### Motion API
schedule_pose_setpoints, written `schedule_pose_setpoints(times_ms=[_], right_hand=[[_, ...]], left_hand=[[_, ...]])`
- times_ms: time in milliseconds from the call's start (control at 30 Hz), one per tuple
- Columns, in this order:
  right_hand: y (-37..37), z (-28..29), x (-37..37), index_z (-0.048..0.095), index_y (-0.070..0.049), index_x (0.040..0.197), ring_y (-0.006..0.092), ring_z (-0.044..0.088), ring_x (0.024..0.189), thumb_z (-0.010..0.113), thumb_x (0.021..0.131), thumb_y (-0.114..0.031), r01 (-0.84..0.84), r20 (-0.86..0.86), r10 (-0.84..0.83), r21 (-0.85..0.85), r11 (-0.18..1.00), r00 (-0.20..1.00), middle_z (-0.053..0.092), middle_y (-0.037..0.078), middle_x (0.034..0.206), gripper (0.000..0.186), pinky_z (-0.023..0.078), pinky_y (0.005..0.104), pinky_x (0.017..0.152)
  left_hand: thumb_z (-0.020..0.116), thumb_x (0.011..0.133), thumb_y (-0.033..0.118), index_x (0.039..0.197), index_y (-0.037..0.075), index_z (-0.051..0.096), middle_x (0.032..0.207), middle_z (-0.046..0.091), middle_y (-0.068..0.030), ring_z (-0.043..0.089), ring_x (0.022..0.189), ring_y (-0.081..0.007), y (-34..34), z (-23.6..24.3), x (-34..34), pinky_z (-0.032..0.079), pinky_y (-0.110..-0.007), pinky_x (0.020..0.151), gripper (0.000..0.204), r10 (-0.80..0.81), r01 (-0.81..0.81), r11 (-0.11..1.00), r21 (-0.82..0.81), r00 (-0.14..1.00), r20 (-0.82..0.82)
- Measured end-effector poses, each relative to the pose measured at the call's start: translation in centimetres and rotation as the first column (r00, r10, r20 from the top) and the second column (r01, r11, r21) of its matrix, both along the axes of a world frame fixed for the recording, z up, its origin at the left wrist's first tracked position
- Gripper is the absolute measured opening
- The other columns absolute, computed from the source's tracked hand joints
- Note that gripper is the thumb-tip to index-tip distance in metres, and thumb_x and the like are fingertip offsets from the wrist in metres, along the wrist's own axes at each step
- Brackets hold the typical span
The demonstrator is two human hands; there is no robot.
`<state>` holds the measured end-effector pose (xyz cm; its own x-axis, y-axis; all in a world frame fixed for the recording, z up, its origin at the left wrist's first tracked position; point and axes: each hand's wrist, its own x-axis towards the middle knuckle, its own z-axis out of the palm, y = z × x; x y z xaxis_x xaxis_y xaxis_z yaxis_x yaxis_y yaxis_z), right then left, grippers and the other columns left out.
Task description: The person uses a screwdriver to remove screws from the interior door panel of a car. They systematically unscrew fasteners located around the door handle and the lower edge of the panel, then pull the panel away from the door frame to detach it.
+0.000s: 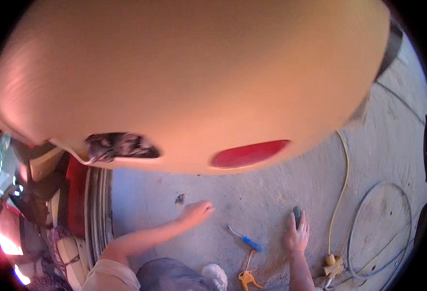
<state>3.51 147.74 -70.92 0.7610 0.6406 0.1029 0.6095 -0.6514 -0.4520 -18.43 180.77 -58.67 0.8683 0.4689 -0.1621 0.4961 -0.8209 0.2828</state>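
Note:
Before me a large gold-tan car bumper (199, 72) fills the upper view, with a red reflector (250, 153) low on it and a dark opening (124, 145) left of that. My left hand (197, 211) is closed in a fist over the concrete, just below the bumper's lower edge; whether anything is inside cannot be seen. Lower right, my right hand (298, 235) has thumb and fingers around a dark green oblong block (297, 217). On the floor between my arms lie a blue-handled tool with a bent metal shaft (251, 243) and an orange air blow gun (247, 279).
A yellow cord (345, 179) runs down the right side to a yellow outlet block (332, 264). Beyond it, a grey hose (356, 218) loops on the concrete floor (271, 194). At left are ribbed dark trim (98, 203) and cluttered items, including a tan strapped piece (72, 257).

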Motion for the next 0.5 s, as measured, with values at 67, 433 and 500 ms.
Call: schedule_pose_setpoints(times_ms=[67, 433, 500], right_hand=[[0.9, 0.2, -0.9, 0.050, -0.020, 0.142, 0.0410, 0.052, 0.126, 0.056, 0.084, -0.010, 0.011, 0.050, -0.011, -0.015, 1.000, 0.999, 0.037, 0.021, 0.154, 0.059, 0.039, 0.0499, 0.109], [-1.3, -5.0, 3.0, 0.054, -0.003, 0.137, 0.0329, 0.062, 0.103, 0.058, 0.096, -0.025, -0.062, 0.100, 0.082, -0.186, 0.981, 0.992, 0.065, 0.021, 0.117, 0.046, 0.048, 0.0424, 0.087], [-2.1, -4.8, 6.5, 0.049, -0.012, 0.144, 0.0347, 0.066, 0.089, 0.055, 0.098, -0.024, -0.154, 0.112, 0.190, -0.273, 0.950, 0.975, 0.067, 0.021, 0.109, 0.048, 0.052, 0.0469, 0.073]], left_hand=[[0.064, 0.095, 0.028, 0.093, 0.009, 0.061, 0.089, 0.066, -0.0114, 0.065, 0.080, -0.0345, 1.2, 3.6, -5.8, 0.052, -0.043, 0.066, 0.019, 0.067, -0.076, 0.994, 0.077, 0.991, 0.114], [0.062, 0.090, 0.017, 0.094, 0.008, 0.069, 0.095, 0.065, -0.0164, 0.065, 0.093, -0.0375, 6.3, 18.1, -34.8, 0.053, -0.046, 0.078, 0.012, 0.542, -0.732, 0.543, 0.413, 0.680, 0.494], [0.061, 0.090, 0.015, 0.093, 0.008, 0.070, 0.096, 0.065, -0.0168, 0.064, 0.095, -0.0380, 7.6, 19.3, -38.4, 0.053, -0.045, 0.080, 0.011, 0.556, -0.837, 0.361, 0.412, 0.547, 0.626]])
